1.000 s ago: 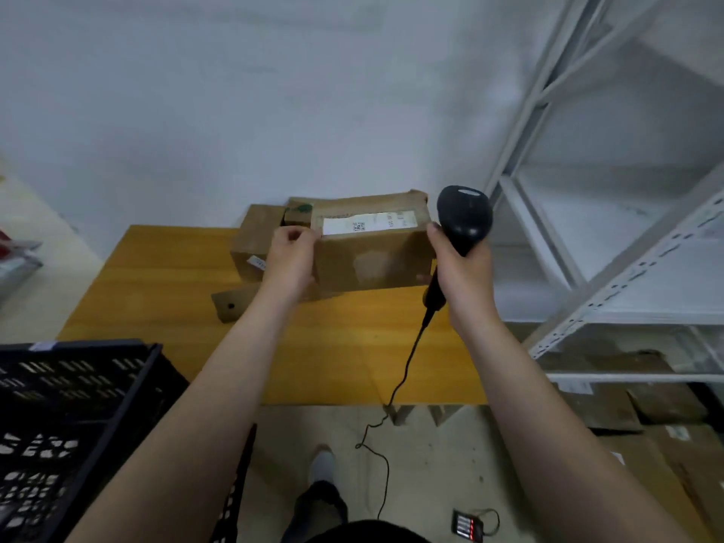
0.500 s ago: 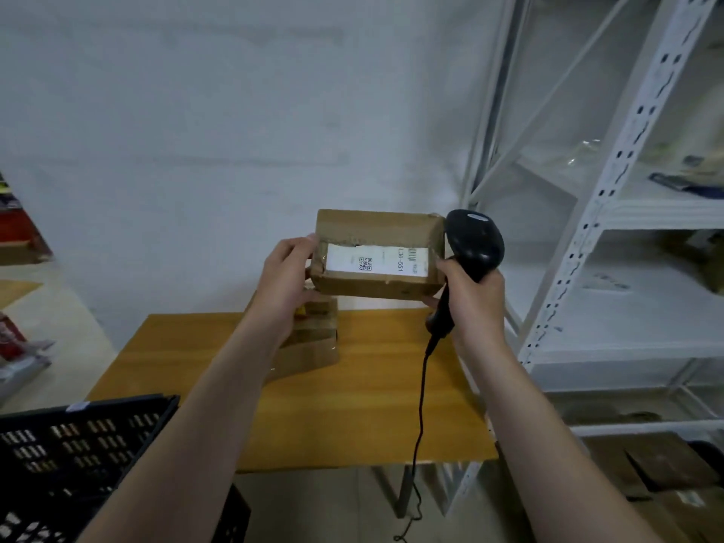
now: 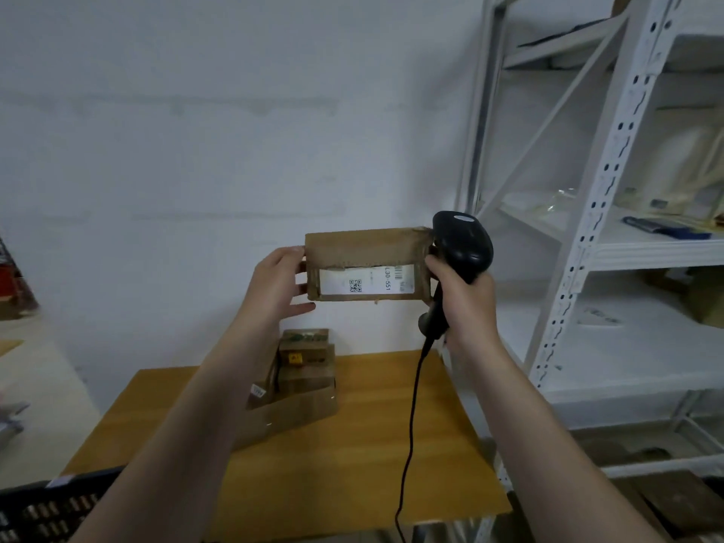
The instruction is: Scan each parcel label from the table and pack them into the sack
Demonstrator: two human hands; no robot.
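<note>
A brown cardboard parcel (image 3: 362, 248) is held up in front of the white wall, its white label (image 3: 366, 281) with a QR code facing me. My left hand (image 3: 276, 284) grips its left end. My right hand (image 3: 466, 299) grips a black corded barcode scanner (image 3: 462, 244) and its fingers also press the parcel's right end. Below, more brown parcels (image 3: 305, 370) are piled on the wooden table (image 3: 391, 444). No sack is in view.
A white metal shelving unit (image 3: 587, 237) stands close on the right, with bags and boxes on its shelves. A black plastic crate (image 3: 43, 503) sits at the lower left. The scanner's cable (image 3: 411, 425) hangs down over the table's front edge.
Both hands have lifted the parcel from the table pile up to chest height and tilted its label toward me. The view has risen with it.
</note>
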